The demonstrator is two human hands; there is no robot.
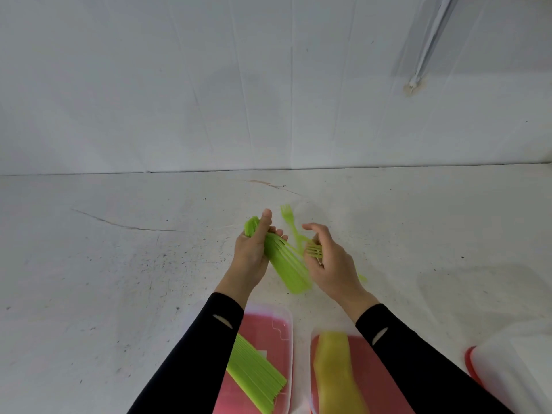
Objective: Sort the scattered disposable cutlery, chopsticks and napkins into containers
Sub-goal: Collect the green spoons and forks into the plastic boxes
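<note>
Gathering forks, by the look of it. Gripped in the left hand [251, 252] at centre frame: a thick bundle of green forks [286, 267], fingers curled round it, thumb along its upper end. Pinched in the curled right hand [331, 264], just right of the bundle: a few more forks [313, 251], tines showing. Just above, between the hands, a single fork [291, 222]; lying on the table [119, 264] or gripped, cannot tell. Best to match tine direction, slide the few flat against the bundle, level the handles, then lower everything together. At bottom centre, two pink-bottomed tubs: left container [280, 318] with a green stack [254, 375], middle container [379, 369] with a yellow-green stack [334, 369].
</note>
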